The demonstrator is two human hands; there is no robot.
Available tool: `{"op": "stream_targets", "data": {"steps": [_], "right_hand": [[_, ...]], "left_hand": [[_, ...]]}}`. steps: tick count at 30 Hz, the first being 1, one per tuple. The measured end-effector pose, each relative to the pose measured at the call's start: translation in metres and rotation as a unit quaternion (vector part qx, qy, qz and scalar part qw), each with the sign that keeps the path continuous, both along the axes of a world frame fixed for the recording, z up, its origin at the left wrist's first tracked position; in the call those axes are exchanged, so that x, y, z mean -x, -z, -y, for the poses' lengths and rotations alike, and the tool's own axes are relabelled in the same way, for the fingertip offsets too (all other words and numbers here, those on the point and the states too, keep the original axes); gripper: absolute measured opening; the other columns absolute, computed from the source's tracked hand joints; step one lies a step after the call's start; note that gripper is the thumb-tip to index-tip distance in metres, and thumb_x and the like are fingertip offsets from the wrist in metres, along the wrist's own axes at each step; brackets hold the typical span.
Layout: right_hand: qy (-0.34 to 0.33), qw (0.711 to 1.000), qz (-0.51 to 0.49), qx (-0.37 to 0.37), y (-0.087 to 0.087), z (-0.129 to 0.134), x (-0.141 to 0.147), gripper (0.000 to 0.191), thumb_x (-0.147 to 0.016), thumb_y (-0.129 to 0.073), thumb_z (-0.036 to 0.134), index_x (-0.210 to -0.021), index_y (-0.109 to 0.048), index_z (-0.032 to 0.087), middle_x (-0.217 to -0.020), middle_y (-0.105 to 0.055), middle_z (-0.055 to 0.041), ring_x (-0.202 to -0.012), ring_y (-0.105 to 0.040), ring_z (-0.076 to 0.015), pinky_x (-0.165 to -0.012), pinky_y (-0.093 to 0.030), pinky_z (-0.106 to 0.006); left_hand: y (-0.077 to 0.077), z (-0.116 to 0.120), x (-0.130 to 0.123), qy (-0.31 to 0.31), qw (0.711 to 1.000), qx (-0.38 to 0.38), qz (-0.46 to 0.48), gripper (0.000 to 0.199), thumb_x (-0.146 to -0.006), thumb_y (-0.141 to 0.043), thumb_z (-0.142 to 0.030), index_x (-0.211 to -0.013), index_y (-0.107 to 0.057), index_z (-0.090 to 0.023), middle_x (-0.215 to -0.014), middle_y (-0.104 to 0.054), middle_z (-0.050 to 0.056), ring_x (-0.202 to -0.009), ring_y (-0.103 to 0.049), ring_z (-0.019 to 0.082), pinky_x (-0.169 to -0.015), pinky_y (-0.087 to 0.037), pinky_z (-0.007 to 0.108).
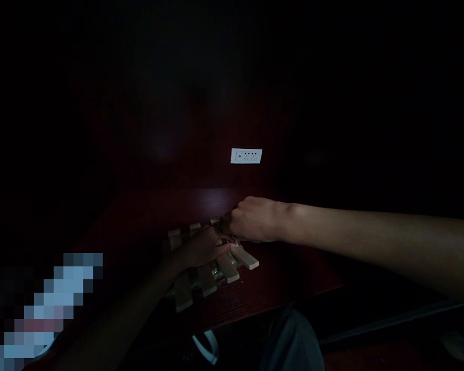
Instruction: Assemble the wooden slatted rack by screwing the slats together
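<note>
Two hands are being held together over a slatted wooden trivet (211,268) on a dark red table (278,288). The scene is very dim, so fine detail is being lost.

Left hand (203,247): being laid palm-down on the trivet's middle, fingers pointing toward the right hand. Fingers are being kept mostly flat and pressed on the slats; nothing is being enclosed by them as far as can be seen. Slat ends are being shown below and to the right of this hand, with more poking out above its knuckles.

Right hand (255,220): being curled into a loose fist just above and right of the left hand, fingertips being turned down at the trivet's far edge. Whether a slat is being pinched cannot be told; the fingertips are being hidden by the hand itself. The two hands are touching or nearly touching at the fingertips.

Trivet: lying flat on the table, under the left hand and directly below-left of the right hand, slats being fanned diagonally toward the near edge of the table.

A white wall socket plate (246,155) is being seen well above the right hand on the dark wall. A white looped strap (206,346) is being seen well below the left hand, past the table edge. Grey fabric (294,340) is being seen below the right forearm.
</note>
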State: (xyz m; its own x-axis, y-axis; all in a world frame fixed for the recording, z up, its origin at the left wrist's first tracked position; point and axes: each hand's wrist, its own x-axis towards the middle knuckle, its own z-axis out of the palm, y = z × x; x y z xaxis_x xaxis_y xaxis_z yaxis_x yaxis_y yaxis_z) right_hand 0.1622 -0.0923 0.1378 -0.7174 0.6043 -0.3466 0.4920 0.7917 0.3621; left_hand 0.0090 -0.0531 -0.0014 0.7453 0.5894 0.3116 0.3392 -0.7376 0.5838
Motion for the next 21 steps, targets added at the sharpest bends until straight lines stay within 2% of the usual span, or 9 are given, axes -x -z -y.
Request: {"op": "stream_targets", "data": {"steps": [5, 13, 21], "right_hand": [[0.024, 0.999, 0.003, 0.028, 0.002, -0.0034, -0.0044, 0.02, -0.09, -0.056, 0.021, -0.103, -0.069, 0.013, -0.095, -0.07, -0.012, -0.078, -0.066, -0.0222, -0.064, -0.045, -0.032], [0.044, 0.998, -0.014, 0.046, 0.0031, -0.0047, -0.0091, 0.025, -0.091, -0.055, 0.024, -0.11, -0.067, 0.015, -0.096, -0.07, -0.012, -0.078, -0.066, -0.0227, -0.064, -0.046, -0.033], [0.077, 0.994, -0.025, 0.07, 0.0022, -0.0068, -0.0053, 0.025, -0.089, -0.057, 0.027, -0.107, -0.069, 0.013, -0.094, -0.069, -0.0111, -0.077, -0.065, -0.0207, -0.062, -0.045, -0.03]], "left_hand": [[0.0008, -0.0006, 0.0009, 0.023, 0.999, 0.041, -0.014, 0.02, -0.092, -0.053, -0.025, -0.093, -0.073, -0.021, -0.094, -0.074, 0.002, -0.084, -0.067, 0.016, -0.074, -0.048, 0.027], [0.0012, -0.0008, 0.0019, 0.024, 0.998, 0.05, -0.034, 0.026, -0.094, -0.048, -0.027, -0.093, -0.073, -0.019, -0.086, -0.073, 0.003, -0.071, -0.063, 0.015, -0.068, -0.045, 0.026], [0.0035, -0.0023, 0.0009, 0.021, 0.997, 0.065, -0.044, 0.025, -0.093, -0.049, -0.025, -0.09, -0.072, -0.018, -0.078, -0.071, 0.001, -0.067, -0.06, 0.013, -0.063, -0.041, 0.024]]}}
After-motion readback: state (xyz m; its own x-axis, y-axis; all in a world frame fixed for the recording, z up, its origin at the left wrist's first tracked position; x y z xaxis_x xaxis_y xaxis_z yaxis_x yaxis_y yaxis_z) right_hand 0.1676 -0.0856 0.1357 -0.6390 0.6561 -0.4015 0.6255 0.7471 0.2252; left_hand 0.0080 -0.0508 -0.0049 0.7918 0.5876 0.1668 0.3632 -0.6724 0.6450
